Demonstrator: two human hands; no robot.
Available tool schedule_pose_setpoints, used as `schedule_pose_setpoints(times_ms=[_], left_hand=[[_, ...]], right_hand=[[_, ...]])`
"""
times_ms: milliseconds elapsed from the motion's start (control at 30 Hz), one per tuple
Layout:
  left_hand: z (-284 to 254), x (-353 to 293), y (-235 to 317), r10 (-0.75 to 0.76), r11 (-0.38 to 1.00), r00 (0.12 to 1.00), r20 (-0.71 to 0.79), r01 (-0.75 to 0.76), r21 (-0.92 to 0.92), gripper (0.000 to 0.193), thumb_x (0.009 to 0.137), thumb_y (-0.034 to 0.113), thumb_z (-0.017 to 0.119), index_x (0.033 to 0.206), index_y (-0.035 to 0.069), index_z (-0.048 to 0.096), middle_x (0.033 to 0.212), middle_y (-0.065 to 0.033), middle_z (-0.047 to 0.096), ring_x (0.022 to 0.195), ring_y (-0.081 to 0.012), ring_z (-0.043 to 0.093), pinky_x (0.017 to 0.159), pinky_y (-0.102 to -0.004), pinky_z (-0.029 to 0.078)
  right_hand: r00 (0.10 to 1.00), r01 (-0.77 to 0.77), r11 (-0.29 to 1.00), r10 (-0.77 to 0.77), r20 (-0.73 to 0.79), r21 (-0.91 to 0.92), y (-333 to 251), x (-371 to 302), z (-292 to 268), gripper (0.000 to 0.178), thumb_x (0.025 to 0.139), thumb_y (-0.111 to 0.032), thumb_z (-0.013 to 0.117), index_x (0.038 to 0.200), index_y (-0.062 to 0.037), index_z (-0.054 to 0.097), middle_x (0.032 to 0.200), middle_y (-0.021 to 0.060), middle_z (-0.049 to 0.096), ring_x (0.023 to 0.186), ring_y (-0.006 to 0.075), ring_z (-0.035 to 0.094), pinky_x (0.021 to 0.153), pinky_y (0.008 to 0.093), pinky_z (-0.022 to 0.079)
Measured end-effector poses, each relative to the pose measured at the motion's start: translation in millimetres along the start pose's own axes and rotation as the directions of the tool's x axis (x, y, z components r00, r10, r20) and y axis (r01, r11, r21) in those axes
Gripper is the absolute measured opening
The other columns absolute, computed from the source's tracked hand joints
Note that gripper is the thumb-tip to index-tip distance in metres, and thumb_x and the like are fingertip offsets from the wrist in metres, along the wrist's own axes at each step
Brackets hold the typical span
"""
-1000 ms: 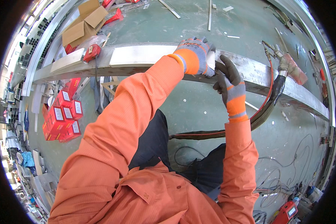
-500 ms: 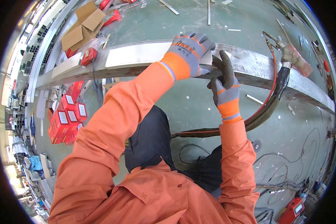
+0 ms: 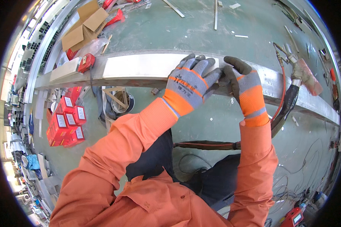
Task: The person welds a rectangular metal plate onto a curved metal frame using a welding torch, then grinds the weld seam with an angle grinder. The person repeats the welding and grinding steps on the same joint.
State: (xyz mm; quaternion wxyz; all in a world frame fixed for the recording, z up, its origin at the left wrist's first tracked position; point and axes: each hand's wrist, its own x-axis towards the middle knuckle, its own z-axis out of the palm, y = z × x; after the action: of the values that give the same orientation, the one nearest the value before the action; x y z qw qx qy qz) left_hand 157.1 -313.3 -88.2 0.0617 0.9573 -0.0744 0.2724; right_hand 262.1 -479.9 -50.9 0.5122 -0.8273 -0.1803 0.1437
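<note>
A long white strip (image 3: 140,65) lies flat along the top of a grey metal beam (image 3: 98,70) in front of me. My left hand (image 3: 191,81), in a grey and orange work glove, is across the strip near its right end, fingers bent over it and thumb toward the near side. Close beside it, my right hand (image 3: 244,81) wears a matching glove. Its fingers are curled together at the strip's right end, by the beam's near edge. Whatever lies between those fingers is hidden.
A red tape measure (image 3: 86,63) sits on the beam at left, beside a shorter pale piece (image 3: 64,70). A welding torch (image 3: 293,62) with its cable rests over the beam at right. Red boxes (image 3: 66,121), a bucket (image 3: 123,103) and an open carton (image 3: 85,24) stand on the floor.
My left hand has shifted nearer to me along the strip. The right hand has moved up and right, its stretched fingers now curled. A bucket has come into sight below the beam.
</note>
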Motion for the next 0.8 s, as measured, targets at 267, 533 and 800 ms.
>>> schedule_pose_setpoints(times_ms=[267,533,800], left_hand=[[2.9,-1.9,-5.9,0.015,1.0,0.994,-0.106,-0.017,-0.025,0.037,0.085,0.039,0.084,0.118,0.023,0.079,0.127,-0.0083,0.07,0.118,-0.0353,0.066,0.112,-0.0532,0.053],[4.5,7.7,6.5,-0.11,0.991,0.982,-0.155,0.097,-0.09,0.047,0.073,0.041,0.087,0.113,0.021,0.075,0.113,-0.0052,0.069,0.109,-0.0304,0.068,0.103,-0.0505,0.051],[16.1,15.1,28.5,-0.258,0.965,0.94,-0.224,0.243,-0.096,0.038,0.069,0.033,0.082,0.103,0.017,0.07,0.112,-0.007,0.067,0.107,-0.0296,0.065,0.105,-0.0535,0.043]], right_hand=[[0.995,-0.085,0.982,0.094,0.044,-0.171,-22.9,27.6,10.7,0.029,0.101,-0.019,0.073,0.122,0.0009,0.079,0.094,0.0167,0.08,0.078,0.0203,0.078,0.07,0.0344,0.064],[0.991,-0.135,0.991,0.135,0.006,-0.007,-6.8,30.5,15.8,0.025,0.102,-0.018,0.076,0.12,-0.0025,0.08,0.09,0.0117,0.079,0.075,0.0167,0.074,0.064,0.0314,0.061],[0.997,-0.071,0.997,0.07,0.045,0.014,5.0,36.0,11.7,0.027,0.1,-0.021,0.078,0.117,0.0,0.08,0.093,0.0129,0.081,0.079,0.0192,0.074,0.072,0.0348,0.06]])
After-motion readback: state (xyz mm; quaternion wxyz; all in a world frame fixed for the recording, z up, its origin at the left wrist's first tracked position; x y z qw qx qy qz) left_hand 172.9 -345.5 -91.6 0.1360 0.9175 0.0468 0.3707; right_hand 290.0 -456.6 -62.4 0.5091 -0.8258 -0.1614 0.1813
